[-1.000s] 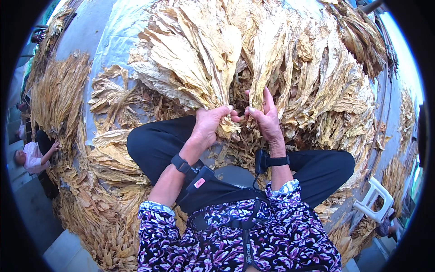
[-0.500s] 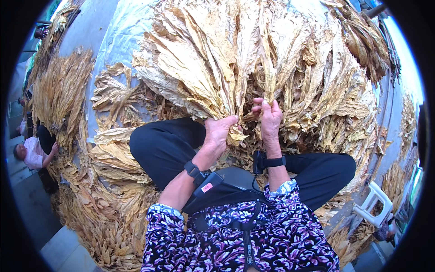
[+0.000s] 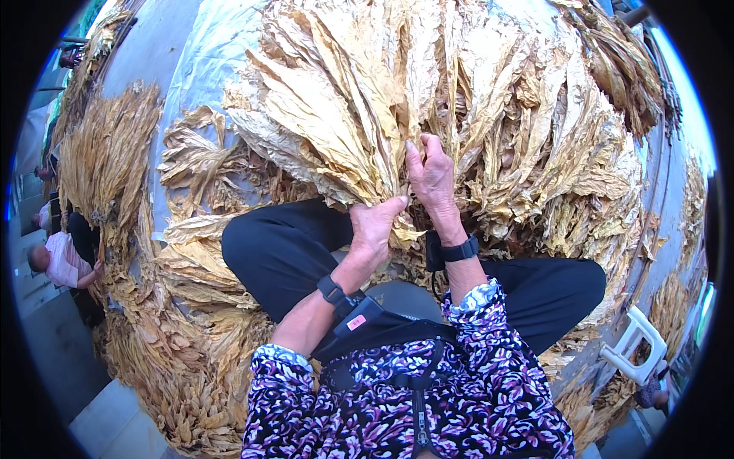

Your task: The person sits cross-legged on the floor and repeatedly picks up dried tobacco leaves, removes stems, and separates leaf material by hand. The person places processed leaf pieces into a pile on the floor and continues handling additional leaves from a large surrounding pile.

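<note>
My left hand (image 3: 376, 222) is closed around the gathered stem ends of a bundle of dried tobacco leaves (image 3: 336, 130), thumb across the top. The long yellow-tan leaves fan away from it, up and to the left. Close beside it, slightly farther off, my right hand (image 3: 432, 174) is closed with thumb and fingers against a leaf at the bundle's right edge; the fingertips are partly hidden. A crumpled leaf end (image 3: 405, 232) pokes out below my left hand. More loose leaves (image 3: 527, 145) spread in a thick pile ahead and to the right.
My bent knees flank the pile. Leaf heaps (image 3: 111, 164) lie at the left, with a person in a pale top (image 3: 65, 260) beside them. A white plastic stool (image 3: 636, 348) stands at the right. Clear plastic sheeting (image 3: 218, 53) lies at the far left.
My right hand has moved left and a little farther away, carrying a leaf from the pile to the bundle's right edge. My left hand keeps its grip nearly in place.
</note>
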The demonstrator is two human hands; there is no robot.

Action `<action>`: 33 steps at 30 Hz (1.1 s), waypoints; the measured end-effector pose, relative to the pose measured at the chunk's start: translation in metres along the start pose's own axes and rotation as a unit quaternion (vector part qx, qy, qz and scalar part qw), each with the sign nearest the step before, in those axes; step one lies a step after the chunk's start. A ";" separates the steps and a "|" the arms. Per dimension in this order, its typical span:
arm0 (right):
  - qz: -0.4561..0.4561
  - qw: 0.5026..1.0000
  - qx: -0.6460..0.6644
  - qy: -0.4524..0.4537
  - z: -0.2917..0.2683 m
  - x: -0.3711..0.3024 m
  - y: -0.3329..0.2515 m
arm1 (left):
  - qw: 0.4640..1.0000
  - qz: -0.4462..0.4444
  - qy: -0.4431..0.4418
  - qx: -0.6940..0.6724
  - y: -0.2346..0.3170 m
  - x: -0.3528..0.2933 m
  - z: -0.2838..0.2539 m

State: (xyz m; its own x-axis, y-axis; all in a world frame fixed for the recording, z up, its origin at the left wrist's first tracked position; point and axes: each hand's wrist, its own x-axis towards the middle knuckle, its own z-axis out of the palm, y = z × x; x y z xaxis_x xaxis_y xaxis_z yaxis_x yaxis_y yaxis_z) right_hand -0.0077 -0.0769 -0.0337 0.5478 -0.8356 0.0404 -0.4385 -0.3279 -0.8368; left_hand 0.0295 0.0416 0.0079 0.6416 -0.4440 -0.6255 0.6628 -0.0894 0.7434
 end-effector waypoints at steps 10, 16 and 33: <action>0.093 0.994 0.056 -0.009 -0.022 -0.046 -0.013 | 0.997 -0.032 -0.011 -0.067 0.013 0.015 0.001; -0.109 0.969 -0.136 -0.176 -0.064 -0.047 0.010 | 0.994 -0.076 -0.021 -0.070 0.019 0.011 -0.002; -0.178 0.982 0.058 0.007 -0.042 -0.022 -0.056 | 0.996 -0.028 -0.063 -0.064 0.006 0.017 -0.007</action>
State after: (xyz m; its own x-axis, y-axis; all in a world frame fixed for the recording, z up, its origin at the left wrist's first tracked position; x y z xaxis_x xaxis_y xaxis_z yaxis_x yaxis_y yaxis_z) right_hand -0.0249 -0.0589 0.0352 0.6412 -0.6839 0.3481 -0.1372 -0.5485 -0.8248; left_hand 0.0467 0.0399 -0.0001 0.5542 -0.5512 -0.6237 0.7448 -0.0062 0.6672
